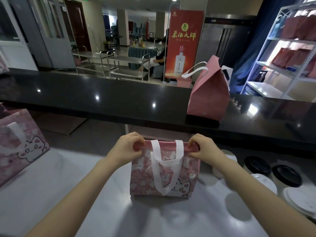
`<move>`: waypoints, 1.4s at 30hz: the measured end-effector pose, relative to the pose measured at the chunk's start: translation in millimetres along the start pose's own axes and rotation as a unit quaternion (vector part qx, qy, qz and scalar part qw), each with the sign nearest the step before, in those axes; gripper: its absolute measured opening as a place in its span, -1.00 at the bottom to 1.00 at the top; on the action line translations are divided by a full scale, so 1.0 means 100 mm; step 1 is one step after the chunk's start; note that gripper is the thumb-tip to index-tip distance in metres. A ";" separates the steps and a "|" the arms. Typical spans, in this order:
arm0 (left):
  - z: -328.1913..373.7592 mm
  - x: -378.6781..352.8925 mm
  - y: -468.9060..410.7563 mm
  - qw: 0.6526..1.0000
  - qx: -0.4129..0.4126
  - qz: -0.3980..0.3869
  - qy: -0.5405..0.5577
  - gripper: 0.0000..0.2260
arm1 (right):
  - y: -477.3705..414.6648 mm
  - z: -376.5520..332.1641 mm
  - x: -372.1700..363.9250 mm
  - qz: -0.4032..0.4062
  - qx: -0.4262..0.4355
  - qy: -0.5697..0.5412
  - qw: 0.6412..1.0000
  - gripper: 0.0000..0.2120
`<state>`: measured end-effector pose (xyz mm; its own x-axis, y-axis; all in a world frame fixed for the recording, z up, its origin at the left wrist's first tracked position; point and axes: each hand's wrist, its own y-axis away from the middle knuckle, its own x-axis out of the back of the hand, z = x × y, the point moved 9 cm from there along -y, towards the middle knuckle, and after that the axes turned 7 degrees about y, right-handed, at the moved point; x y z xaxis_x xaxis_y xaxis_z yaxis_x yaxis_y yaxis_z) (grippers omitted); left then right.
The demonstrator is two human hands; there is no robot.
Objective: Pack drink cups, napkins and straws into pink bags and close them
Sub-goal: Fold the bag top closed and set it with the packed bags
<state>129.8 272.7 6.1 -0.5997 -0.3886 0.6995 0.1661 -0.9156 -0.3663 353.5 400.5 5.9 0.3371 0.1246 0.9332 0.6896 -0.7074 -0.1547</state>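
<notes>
A pink bag (186,173) with a cat print and white handles stands upright on the grey worktop (68,194) in front of me. My left hand (127,147) pinches the left end of its top edge. My right hand (202,148) pinches the right end of that edge. The top edge is pressed flat between them, and one white handle hangs down the front. What the bag holds is hidden. Drink cups with black lids (286,175) and white lids (264,183) stand at the right. No napkins or straws show.
Another cat-print pink bag (18,147) stands at the left edge. A plain pink bag (208,96) with white handles sits on the raised black counter (102,96) behind. White shelves (280,65) hold more pink bags at the far right. A person sits in the room beyond.
</notes>
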 end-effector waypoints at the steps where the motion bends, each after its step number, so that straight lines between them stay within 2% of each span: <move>1: 0.01 0.00 0.01 1.000 0.007 -0.001 0.003 -0.86 | 0.01 0.01 0.00 -0.005 -0.002 -0.006 1.000 -0.80; 7: 0.00 -0.04 -0.02 0.996 0.071 0.046 0.014 -0.76 | 0.06 0.09 0.06 0.012 -0.050 0.025 0.998 -0.76; 12: -0.05 -0.12 -0.02 0.994 0.093 0.052 0.022 -0.74 | 0.00 0.07 0.09 0.034 -0.059 0.057 0.996 -0.85; 16: -0.08 -0.13 -0.05 0.993 0.104 0.011 0.057 -0.76 | -0.01 0.08 0.10 0.029 -0.056 0.044 0.997 -0.86; 20: 0.01 -0.13 -0.13 0.991 0.097 -0.053 0.082 -0.81 | -0.03 0.12 0.08 -0.053 -0.041 0.001 0.998 -0.77; 22: 0.05 -0.14 -0.18 0.990 0.103 -0.056 0.076 -0.85 | -0.08 0.07 0.15 -0.056 -0.026 -0.030 0.998 -0.72; 24: 0.13 -0.20 -0.23 0.993 0.091 -0.055 0.048 -0.78 | -0.14 -0.02 0.21 -0.038 -0.027 -0.073 0.996 -0.71; 26: 0.24 -0.30 -0.25 0.995 0.056 -0.078 -0.011 -0.66 | -0.18 -0.18 0.12 -0.078 -0.019 -0.089 0.993 -0.70; 28: 0.34 -0.40 -0.27 0.992 0.006 -0.087 -0.094 -0.61 | -0.18 -0.33 -0.07 -0.139 0.008 -0.025 0.990 -0.55; 29: 0.37 -0.42 -0.28 0.989 -0.014 -0.078 -0.121 -0.64 | -0.19 -0.36 -0.12 -0.143 0.015 0.015 0.990 -0.54; 34: 0.40 -0.39 -0.29 0.993 -0.018 -0.009 -0.113 -0.84 | -0.26 -0.39 -0.04 -0.037 0.005 0.060 0.997 -0.88; 39: 0.41 -0.42 -0.31 0.992 -0.016 0.004 -0.124 -0.87 | -0.25 -0.38 -0.04 -0.010 -0.002 0.045 0.999 -0.92; 42: 0.40 -0.44 -0.31 0.990 -0.028 -0.011 -0.138 -0.87 | -0.24 -0.43 -0.09 -0.032 0.013 0.055 0.998 -0.89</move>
<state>182.6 313.9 10.8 -0.3651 -0.3889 0.8458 0.1065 -0.9200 -0.3771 306.1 386.1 15.5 0.2200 0.0907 0.9713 0.7246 -0.6818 -0.1005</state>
